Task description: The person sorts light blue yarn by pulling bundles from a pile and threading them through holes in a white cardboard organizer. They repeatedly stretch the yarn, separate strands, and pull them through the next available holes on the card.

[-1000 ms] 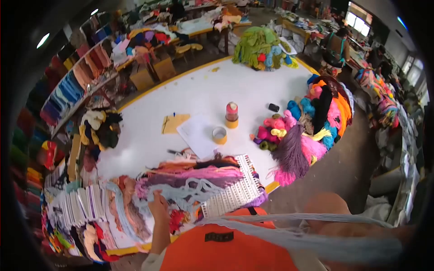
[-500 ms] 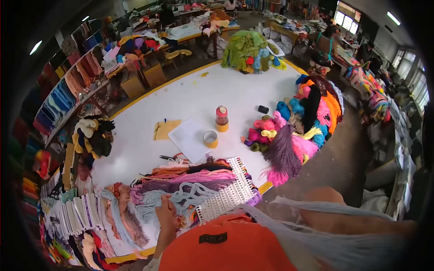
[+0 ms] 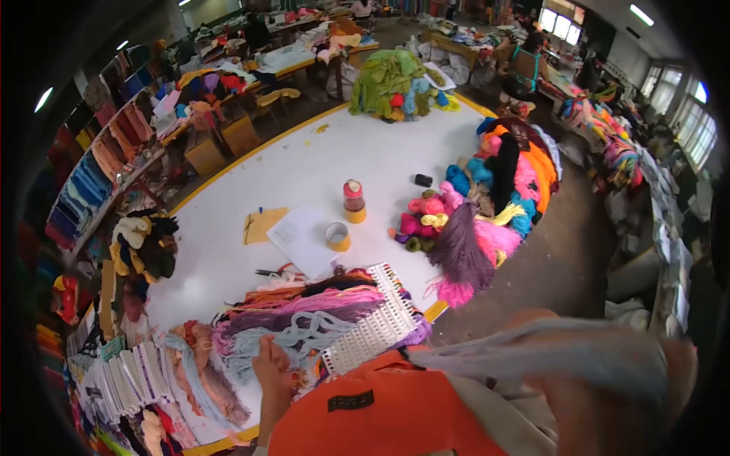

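Now that the grey-blue strands (image 3: 525, 351) have bunched at lower right, the right hand (image 3: 682, 368) grips them; left hand (image 3: 272, 359) near light-blue yarn (image 3: 308, 330), grasp unclear

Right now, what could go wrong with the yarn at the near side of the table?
The pale strands stretched across the lap might snag on the punched card or tangle. The loose blue loops beside the left hand could catch on its fingers. The purple bundle at the table's edge might slip off if tugged.
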The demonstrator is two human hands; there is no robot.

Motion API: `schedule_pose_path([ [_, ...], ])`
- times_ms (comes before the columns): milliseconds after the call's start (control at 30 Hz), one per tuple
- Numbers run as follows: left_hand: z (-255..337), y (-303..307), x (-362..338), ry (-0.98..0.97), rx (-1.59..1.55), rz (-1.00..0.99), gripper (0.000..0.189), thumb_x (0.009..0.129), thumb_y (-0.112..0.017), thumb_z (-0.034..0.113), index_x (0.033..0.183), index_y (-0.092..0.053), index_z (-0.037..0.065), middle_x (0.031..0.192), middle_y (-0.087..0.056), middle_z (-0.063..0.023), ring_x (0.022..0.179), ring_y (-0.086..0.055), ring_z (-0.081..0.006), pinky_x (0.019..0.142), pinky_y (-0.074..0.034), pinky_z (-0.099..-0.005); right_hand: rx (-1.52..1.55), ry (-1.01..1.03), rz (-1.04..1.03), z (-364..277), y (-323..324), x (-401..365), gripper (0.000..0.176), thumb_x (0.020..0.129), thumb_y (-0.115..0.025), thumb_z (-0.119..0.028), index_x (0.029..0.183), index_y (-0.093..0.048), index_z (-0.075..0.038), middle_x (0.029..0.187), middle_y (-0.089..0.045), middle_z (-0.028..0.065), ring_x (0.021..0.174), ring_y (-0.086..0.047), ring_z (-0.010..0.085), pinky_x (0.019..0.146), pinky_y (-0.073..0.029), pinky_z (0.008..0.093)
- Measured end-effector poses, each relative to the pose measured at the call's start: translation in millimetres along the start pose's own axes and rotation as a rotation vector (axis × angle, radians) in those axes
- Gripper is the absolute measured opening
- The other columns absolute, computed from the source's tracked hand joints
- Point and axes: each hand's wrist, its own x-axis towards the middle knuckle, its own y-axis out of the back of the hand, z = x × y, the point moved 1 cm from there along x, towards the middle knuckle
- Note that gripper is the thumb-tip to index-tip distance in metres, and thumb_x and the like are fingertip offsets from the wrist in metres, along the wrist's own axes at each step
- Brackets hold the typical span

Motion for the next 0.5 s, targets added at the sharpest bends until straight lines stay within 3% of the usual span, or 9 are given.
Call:
schedule_pose_path([
  [100,6.2,4.1,4.4,0.110,-0.116,-0.044,0.021,0.099,-0.053,0.031,0.102,-0.056,0.010,0.058,-0.034,0.0060,0.045,-0.029,-0.0052,0.043,-0.023,-0.0236,-0.058,-0.007,-0.031,29.9,-2.7,60.6,0.011,0.092,-0.052,-0.007,0.099,-0.057,0.001,0.092,-0.059,0.0128,0.079,-0.061,0.0221,0.079,-0.053,0.0392],
  [133,4.6,13.8,10.5,0.139,-0.184,-0.145,0.029,0.099,-0.054,0.029,0.121,-0.053,0.011,0.067,-0.045,0.0052,0.047,-0.028,-0.0044,0.042,-0.022,-0.0196,-0.153,-0.136,0.048,41.7,10.9,59.8,0.012,0.094,-0.054,-0.014,0.095,-0.055,-0.002,0.088,-0.056,0.0101,0.078,-0.058,0.0212,0.074,-0.050,0.0363],
  [200,21.5,-2.6,-1.9,0.100,-0.295,-0.393,0.059,0.096,-0.058,0.031,0.147,-0.031,0.017,0.101,-0.062,-0.0019,0.051,-0.040,-0.0027,0.040,-0.024,-0.0137,-0.092,-0.530,0.302,85.6,76.3,33.4,0.011,0.098,-0.048,-0.013,0.097,-0.053,-0.003,0.085,-0.056,0.0077,0.080,-0.059,0.0169,0.086,-0.051,0.0378],
  [233,29.8,-15.1,-10.5,0.044,-0.288,-0.593,0.079,0.096,-0.059,0.031,0.154,-0.006,0.022,0.143,-0.045,-0.0129,0.080,-0.061,-0.0052,0.039,-0.027,-0.0110,0.089,-0.746,0.435,109.9,111.2,9.2,0.012,0.098,-0.048,-0.015,0.094,-0.053,-0.005,0.085,-0.055,0.0056,0.077,-0.057,0.0130,0.076,-0.051,0.0305],
  [267,41.9,-37.0,-27.4,0.055,-0.294,-0.600,0.079,0.096,-0.059,0.031,0.154,-0.006,0.022,0.143,-0.045,-0.0129,0.080,-0.061,-0.0052,0.039,-0.027,-0.0110,-0.086,-0.993,0.514,132.6,147.5,-26.6,0.013,0.097,-0.050,-0.017,0.090,-0.055,-0.007,0.080,-0.056,0.0035,0.072,-0.055,0.0125,0.067,-0.049,0.0272],
  [333,59.6,-81.9,-56.8,0.122,-0.387,-0.666,0.083,0.094,-0.059,0.034,0.154,-0.003,0.023,0.154,-0.027,-0.0173,0.118,-0.057,-0.0149,0.039,-0.030,-0.0115,-1.078,-1.450,-0.002,165.3,169.4,-85.1,0.023,0.093,-0.052,-0.019,0.080,-0.067,-0.007,0.069,-0.058,0.0082,0.068,-0.060,0.0166,0.062,-0.048,0.0321],
  [367,47.0,-77.0,-44.4,0.091,-0.339,-0.767,0.085,0.092,-0.062,0.039,0.154,-0.009,0.015,0.155,-0.024,-0.0181,0.134,-0.042,-0.0190,0.038,-0.029,-0.0121,-1.298,-0.706,-0.677,191.1,200.2,-149.5,0.022,0.087,-0.055,-0.021,0.089,-0.069,-0.003,0.088,-0.067,0.0153,0.078,-0.065,0.0283,0.068,-0.051,0.0399],
  [400,36.7,-80.6,-38.7,0.115,-0.168,-0.691,0.084,0.090,-0.063,0.039,0.152,-0.015,0.010,0.155,-0.026,-0.0179,0.134,-0.042,-0.0185,0.040,-0.030,-0.0121,-1.142,-0.981,-1.030,197.8,170.2,-158.8,0.027,0.088,-0.055,-0.026,0.089,-0.068,-0.002,0.091,-0.068,0.0178,0.084,-0.064,0.0351,0.073,-0.051,0.0457],
  [500,-17.7,-79.3,-14.9,0.016,0.279,-0.882,0.066,0.088,-0.063,0.018,0.144,-0.035,-0.002,0.151,-0.034,-0.0159,0.134,-0.042,-0.0181,0.055,-0.043,-0.0163,-1.102,-1.357,-0.977,206.6,72.4,-168.2,0.035,0.087,-0.054,-0.033,0.092,-0.067,-0.001,0.090,-0.066,0.0225,0.088,-0.064,0.0404,0.078,-0.050,0.0501],
])
